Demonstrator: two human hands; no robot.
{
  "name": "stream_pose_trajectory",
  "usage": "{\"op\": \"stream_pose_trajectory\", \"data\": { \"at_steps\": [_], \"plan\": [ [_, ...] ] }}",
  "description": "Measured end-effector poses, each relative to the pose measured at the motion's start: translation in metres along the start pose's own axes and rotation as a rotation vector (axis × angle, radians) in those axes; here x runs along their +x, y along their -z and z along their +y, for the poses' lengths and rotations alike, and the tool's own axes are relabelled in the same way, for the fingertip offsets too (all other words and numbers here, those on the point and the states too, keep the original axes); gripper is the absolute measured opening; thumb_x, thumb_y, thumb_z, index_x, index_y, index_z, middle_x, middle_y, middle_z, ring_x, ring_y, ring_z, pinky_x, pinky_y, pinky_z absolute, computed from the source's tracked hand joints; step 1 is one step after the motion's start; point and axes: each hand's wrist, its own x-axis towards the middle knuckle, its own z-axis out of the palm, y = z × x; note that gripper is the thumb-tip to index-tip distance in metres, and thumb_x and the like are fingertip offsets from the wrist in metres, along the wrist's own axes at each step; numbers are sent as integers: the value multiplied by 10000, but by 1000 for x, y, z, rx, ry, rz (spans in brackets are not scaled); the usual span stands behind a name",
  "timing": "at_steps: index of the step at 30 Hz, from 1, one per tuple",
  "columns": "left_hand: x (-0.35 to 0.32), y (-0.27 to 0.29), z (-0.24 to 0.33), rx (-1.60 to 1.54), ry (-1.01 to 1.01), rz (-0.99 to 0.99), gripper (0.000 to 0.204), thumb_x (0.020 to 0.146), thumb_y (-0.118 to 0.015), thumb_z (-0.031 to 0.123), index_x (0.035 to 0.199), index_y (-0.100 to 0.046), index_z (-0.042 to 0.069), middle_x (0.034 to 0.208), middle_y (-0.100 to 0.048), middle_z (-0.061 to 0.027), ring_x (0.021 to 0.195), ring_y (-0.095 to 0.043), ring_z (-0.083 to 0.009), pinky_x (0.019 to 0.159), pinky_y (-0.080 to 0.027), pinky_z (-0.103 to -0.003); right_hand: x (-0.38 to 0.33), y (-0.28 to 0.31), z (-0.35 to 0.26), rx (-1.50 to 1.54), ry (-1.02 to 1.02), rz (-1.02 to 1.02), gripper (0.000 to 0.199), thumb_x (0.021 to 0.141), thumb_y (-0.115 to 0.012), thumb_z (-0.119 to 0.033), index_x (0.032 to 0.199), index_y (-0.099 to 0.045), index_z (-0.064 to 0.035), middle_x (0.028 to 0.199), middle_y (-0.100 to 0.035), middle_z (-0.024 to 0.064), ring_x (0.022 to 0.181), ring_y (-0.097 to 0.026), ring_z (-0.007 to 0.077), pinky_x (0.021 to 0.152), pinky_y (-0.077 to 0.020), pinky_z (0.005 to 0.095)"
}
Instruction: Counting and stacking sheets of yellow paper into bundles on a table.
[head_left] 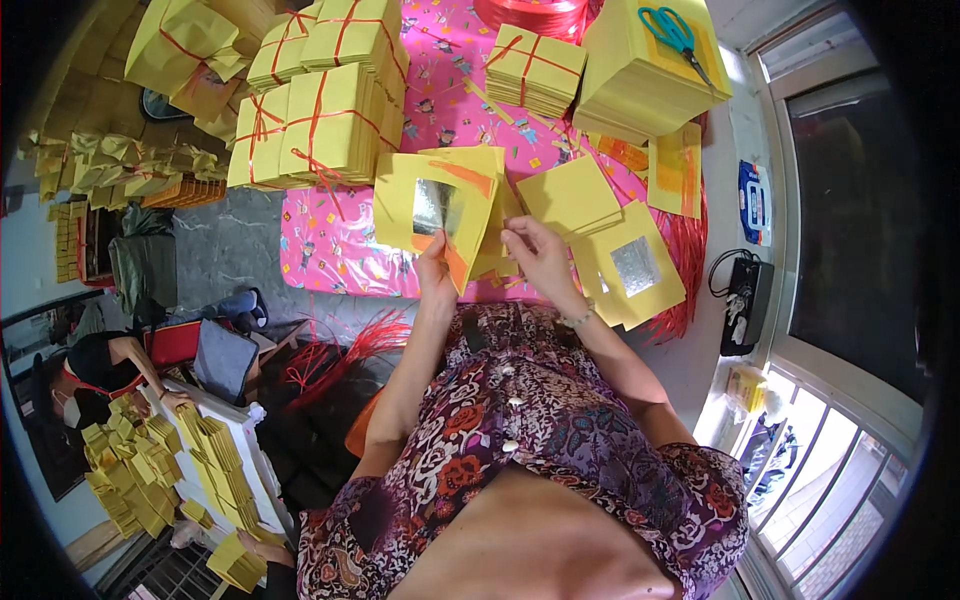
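In front of me my left hand [436,268] grips a few sheets of yellow joss paper [395,212] by their lower edge. The top sheet bears a silver foil square, and orange patches show on sheets behind it. My right hand [541,258] has its thumb and fingers pinched at the right edge of the yellow sheets fanned out behind. Right of it, a loose yellow sheet with a silver square [633,268] lies near the pink patterned tablecloth's edge. Plain yellow sheets [568,197] overlap it from above.
Yellow paper bundles tied with red string [335,125] stand at the back left. A smaller tied bundle [533,68] and a tall stack [640,85] with teal-handled scissors [672,32] stand at the back right. Red string [680,285] hangs at the right edge. Another person handles yellow paper [215,455] at lower left.
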Motion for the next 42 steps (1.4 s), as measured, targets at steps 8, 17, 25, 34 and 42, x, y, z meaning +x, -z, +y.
{"op": "stream_pose_trajectory", "data": {
  "at_steps": [8,17,25,34,42],
  "plan": [
    [-13,-18,-8,129,3,26,330,970,-503,233,1185,-524,-16,1104,-643,-149,952,-659,-251,799,-578,-362,8,10,-14,210,-181,-104,164,942,-588,-198,1023,-624,-59,872,-623,-32,741,-580,15,594,-498,180],
    [-22,-30,-11,77,40,53,295,963,-512,209,1140,-544,-25,1067,-654,-160,873,-676,-251,704,-597,-329,8,9,-7,274,-169,-129,114,945,-574,-172,987,-603,-70,873,-617,-33,764,-585,31,615,-496,197],
    [-17,-6,-6,31,82,-29,310,967,-499,188,1176,-523,-40,1161,-611,-196,1048,-616,-305,924,-512,-425,10,-7,9,300,-52,137,150,852,-573,24,977,-507,-29,900,-598,30,802,-583,82,661,-475,213],
    [-17,-2,-3,113,34,-15,316,956,-519,198,1197,-530,-6,1219,-589,-177,1134,-566,-316,1002,-448,-466,4,-7,10,236,25,59,133,871,-539,37,995,-540,-11,919,-584,8,819,-568,68,707,-474,212],
    [-22,-4,0,248,-61,-5,277,941,-546,178,1151,-552,-2,1173,-613,-151,1091,-589,-289,990,-456,-440,7,-7,14,136,89,130,223,914,-495,-149,1024,-578,26,874,-545,70,863,-534,170,747,-449,319]
  ]
}}
